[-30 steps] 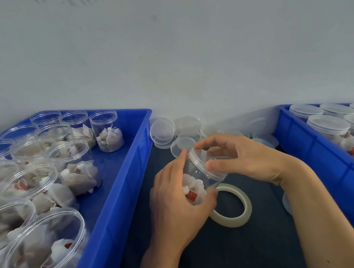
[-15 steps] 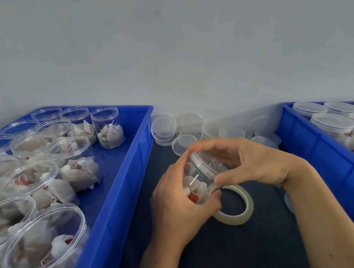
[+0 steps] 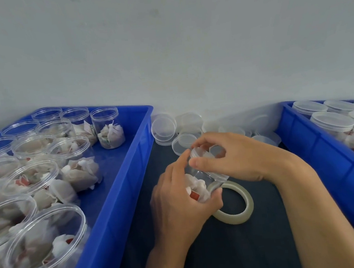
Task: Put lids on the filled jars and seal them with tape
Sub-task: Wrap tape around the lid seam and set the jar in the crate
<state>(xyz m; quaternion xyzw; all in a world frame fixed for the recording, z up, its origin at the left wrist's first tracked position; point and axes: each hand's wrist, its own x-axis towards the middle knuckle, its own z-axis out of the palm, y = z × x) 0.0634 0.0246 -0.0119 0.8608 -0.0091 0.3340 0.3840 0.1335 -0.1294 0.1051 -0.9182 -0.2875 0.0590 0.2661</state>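
**Both hands on one filled jar above the tape roll**

The landmark here is the tape roll (image 3: 234,204), a pale translucent ring lying flat on the dark table (image 3: 237,253). Directly above and to the left of it, touching its near-left edge from the camera's angle, a clear plastic jar (image 3: 199,175) is held tilted, its mouth leaning up and away toward the wall. White paper-wrapped sachets with a red tag sit in its lower part.

The left hand (image 3: 178,202) wraps the jar's body from the left of the roll, fingers curled underneath and thumb stretched up along the side. The right hand (image 3: 234,158) arches over the jar's top from the right, thumb and fingers curled round the clear lid (image 3: 204,153) at the rim. Whether the lid is fully seated cannot be told.

Beyond the roll, against the wall, loose clear lids (image 3: 164,127) lie scattered and stacked. Left of the roll stands a blue crate (image 3: 121,195) packed with open filled jars (image 3: 108,127). Right of the roll, a second blue crate (image 3: 316,155) holds lidded jars (image 3: 332,122) with similar sachets inside.
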